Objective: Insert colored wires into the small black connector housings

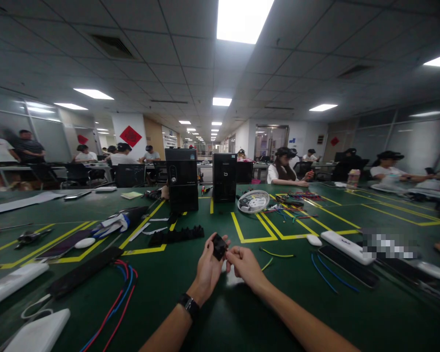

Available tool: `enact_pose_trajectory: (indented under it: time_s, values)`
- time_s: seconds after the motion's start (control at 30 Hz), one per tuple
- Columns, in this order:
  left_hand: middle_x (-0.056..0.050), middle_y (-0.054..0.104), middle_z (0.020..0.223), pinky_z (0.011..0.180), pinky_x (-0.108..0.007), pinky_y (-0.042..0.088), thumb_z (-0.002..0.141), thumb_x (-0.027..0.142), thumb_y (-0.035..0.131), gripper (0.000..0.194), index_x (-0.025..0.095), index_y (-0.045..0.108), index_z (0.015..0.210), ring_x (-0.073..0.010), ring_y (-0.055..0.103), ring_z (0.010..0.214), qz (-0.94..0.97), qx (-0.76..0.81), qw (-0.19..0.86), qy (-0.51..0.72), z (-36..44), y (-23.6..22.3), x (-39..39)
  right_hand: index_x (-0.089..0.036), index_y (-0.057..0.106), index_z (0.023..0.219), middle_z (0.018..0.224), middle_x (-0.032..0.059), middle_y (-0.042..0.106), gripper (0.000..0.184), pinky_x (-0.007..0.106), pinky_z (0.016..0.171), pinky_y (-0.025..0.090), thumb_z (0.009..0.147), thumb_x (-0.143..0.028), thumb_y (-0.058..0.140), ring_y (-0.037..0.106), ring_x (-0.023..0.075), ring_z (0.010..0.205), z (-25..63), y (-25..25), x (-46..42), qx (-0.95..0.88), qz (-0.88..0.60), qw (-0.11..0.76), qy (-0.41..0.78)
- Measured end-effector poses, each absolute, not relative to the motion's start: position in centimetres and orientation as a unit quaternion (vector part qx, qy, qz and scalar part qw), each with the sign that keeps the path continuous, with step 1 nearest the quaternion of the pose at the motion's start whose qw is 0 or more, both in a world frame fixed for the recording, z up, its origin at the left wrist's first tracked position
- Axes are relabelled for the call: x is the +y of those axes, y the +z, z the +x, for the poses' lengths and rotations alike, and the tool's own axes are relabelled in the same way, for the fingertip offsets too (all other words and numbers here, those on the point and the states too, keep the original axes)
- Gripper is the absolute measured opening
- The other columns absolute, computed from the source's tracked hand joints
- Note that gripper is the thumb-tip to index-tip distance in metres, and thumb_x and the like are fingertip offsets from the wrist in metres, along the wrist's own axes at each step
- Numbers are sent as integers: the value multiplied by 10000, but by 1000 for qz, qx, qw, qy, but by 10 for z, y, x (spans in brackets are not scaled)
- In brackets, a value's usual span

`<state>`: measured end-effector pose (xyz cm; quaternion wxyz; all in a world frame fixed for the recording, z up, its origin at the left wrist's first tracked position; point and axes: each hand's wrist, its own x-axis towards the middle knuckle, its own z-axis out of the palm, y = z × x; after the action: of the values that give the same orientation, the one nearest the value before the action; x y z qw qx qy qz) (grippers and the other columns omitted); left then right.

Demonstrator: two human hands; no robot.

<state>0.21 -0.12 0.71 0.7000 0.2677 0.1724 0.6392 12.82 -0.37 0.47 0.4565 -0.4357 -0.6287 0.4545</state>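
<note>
My left hand [209,266] is raised above the green table, palm turned up, gripping a small black square piece [219,247] between thumb and fingers. What kind of part it is cannot be made out. Close beside it, my right hand [244,264] has thumb and forefinger pinched together at the piece's lower right edge. Whatever lies in that pinch is too small to name. A black watch [188,304] is on my left wrist. Beyond my hands lies a black jagged strip [179,234], and yellow-green wires [278,253] lie to the right.
Two black computer towers [182,181] stand ahead, with a white basket [253,201] to their right. Red and blue wires [122,293] and a black pouch [84,271] lie left. A white power bank [347,247] and blue wires [324,276] lie right. People sit at surrounding tables.
</note>
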Motion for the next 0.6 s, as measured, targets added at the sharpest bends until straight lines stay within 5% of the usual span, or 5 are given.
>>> enact_pose_trajectory:
  time_s: [0.6]
  values:
    - [-87,609,1018,884,-323,426,848,470,540,462,208,541,1229,-202,564,1007,387,193,623,652,1,11,-9,-193,440,672,431,-106,356,414,176,306,118,799,-584,490,217,28,288,126,13,-12,-571,-407,393,595]
